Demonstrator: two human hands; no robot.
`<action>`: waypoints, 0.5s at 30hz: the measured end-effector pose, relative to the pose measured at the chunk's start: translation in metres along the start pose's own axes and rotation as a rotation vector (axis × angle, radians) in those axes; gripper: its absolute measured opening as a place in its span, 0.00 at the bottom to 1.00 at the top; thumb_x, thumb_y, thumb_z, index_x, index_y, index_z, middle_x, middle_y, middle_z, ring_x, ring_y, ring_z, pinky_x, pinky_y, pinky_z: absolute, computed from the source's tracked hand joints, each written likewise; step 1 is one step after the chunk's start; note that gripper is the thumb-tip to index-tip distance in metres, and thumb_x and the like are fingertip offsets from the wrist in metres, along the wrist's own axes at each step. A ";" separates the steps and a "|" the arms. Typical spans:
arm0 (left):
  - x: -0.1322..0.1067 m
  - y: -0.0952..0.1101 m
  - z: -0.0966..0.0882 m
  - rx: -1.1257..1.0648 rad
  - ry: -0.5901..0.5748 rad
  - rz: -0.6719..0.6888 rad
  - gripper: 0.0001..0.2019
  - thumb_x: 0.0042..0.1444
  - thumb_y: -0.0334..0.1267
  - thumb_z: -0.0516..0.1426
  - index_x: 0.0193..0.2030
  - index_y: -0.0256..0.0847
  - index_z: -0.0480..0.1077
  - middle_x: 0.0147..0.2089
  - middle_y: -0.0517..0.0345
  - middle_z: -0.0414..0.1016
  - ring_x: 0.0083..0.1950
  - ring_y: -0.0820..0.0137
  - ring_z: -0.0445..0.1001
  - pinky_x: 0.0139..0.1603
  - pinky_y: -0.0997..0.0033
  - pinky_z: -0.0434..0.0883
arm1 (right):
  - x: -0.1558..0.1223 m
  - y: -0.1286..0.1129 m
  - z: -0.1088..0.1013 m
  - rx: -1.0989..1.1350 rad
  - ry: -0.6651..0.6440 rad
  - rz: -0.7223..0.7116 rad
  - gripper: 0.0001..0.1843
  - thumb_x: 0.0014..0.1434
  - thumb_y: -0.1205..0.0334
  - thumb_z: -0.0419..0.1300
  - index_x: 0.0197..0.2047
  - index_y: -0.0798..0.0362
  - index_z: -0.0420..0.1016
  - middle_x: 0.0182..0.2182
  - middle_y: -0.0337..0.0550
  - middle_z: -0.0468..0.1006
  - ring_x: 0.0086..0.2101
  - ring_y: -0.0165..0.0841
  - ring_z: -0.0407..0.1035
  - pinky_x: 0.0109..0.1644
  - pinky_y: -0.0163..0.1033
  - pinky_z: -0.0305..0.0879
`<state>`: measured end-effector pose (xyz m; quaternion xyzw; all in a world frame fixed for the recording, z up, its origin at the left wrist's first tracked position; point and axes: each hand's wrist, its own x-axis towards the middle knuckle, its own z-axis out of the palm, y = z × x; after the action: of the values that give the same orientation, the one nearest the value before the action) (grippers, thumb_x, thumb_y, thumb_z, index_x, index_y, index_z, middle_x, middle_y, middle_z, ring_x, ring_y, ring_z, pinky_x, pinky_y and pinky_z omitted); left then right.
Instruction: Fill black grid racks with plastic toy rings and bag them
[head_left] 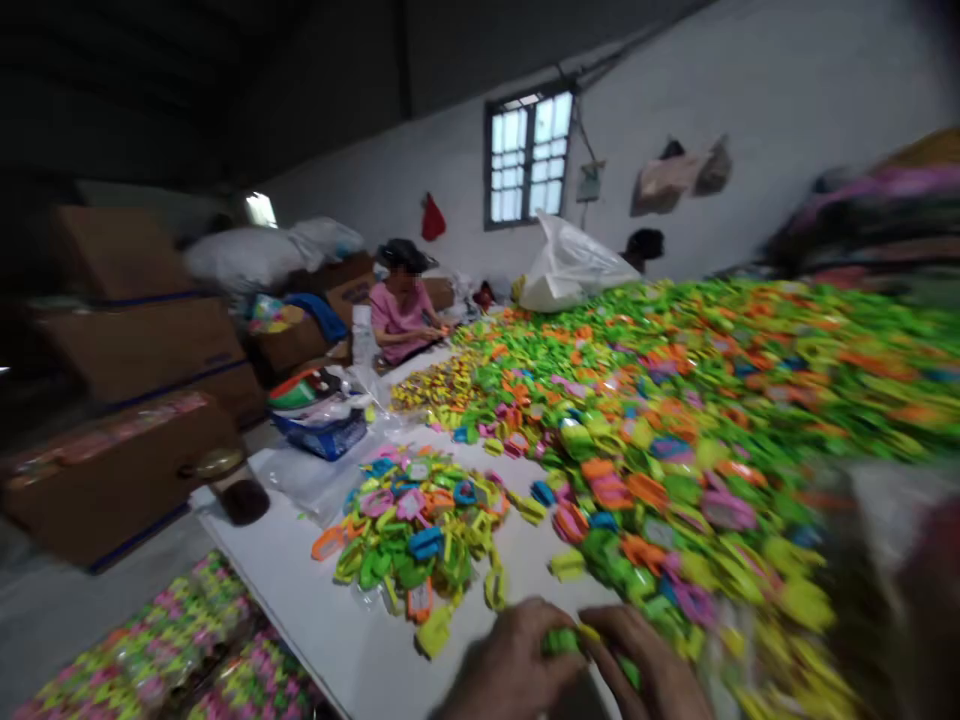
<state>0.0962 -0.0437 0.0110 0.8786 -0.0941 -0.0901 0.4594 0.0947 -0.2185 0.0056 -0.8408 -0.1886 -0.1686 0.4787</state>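
My left hand [510, 665] and my right hand [637, 665] are close together at the bottom of the view, both slightly blurred. Their fingers close on a small green plastic piece [562, 641] between them. A huge heap of colourful plastic shapes [675, 450] in green, orange, yellow and pink spreads just to the right and far side of my hands. To the left lies a smaller pile of mixed plastic shapes [412, 540] on the white table [300, 610]. A yellow piece [435, 632] lies near my left hand.
A person in a pink top [401, 315] sits at the table's far end, hands at the heap. Stacked cardboard boxes [135, 340] stand left, a blue bag [322, 435] on the table, packed bags of shapes [172, 640] lower left, a white sack [570, 265] behind.
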 end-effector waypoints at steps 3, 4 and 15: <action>0.003 0.011 0.000 -0.038 -0.022 0.073 0.10 0.53 0.39 0.58 0.40 0.41 0.77 0.41 0.55 0.77 0.43 0.66 0.73 0.44 0.70 0.68 | 0.000 -0.011 -0.012 0.076 -0.019 0.122 0.12 0.62 0.54 0.54 0.40 0.51 0.76 0.35 0.46 0.79 0.35 0.35 0.74 0.39 0.38 0.71; 0.007 0.013 0.000 -0.059 -0.027 0.093 0.10 0.54 0.40 0.57 0.40 0.40 0.76 0.40 0.54 0.77 0.42 0.66 0.73 0.43 0.70 0.68 | -0.002 -0.011 -0.016 0.099 -0.033 0.160 0.12 0.62 0.55 0.55 0.40 0.51 0.76 0.35 0.46 0.79 0.36 0.35 0.74 0.40 0.38 0.71; 0.005 0.019 0.007 0.089 -0.274 0.231 0.12 0.59 0.44 0.54 0.40 0.39 0.75 0.38 0.55 0.74 0.38 0.69 0.71 0.38 0.72 0.65 | -0.042 -0.001 -0.023 0.179 -0.031 0.347 0.09 0.61 0.59 0.58 0.41 0.52 0.77 0.35 0.43 0.76 0.36 0.33 0.70 0.42 0.39 0.65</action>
<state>0.0978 -0.0613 0.0224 0.8608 -0.2599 -0.1516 0.4104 0.0546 -0.2443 -0.0020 -0.8172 -0.0623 -0.0530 0.5706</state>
